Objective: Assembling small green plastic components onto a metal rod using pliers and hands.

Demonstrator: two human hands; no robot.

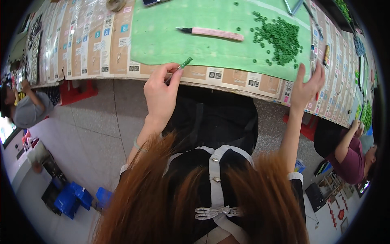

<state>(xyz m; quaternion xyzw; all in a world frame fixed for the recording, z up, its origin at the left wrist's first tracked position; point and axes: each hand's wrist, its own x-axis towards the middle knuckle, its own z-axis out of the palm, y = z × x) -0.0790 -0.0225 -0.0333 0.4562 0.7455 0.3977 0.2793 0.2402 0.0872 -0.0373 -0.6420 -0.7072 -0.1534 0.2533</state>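
Mat (170, 46), green, covers the middle of the table (233, 76), leaving a strip of printed sheeting along the front edge. Left hand (161, 88) is at that edge, thumb and fingers narrowed in a pinch on a thin rod. Stack of green rings (186, 62) on the rod extends over the mat's front border. Pink-handled tool (218, 33) lies farther in. Open mat surface runs between the stack and the heap of green rings (282, 38) at right; a few loose rings surround the heap. Right hand (306, 87) is near the mat's right front corner, thumb wide of the fingers; contact with the table cannot be determined
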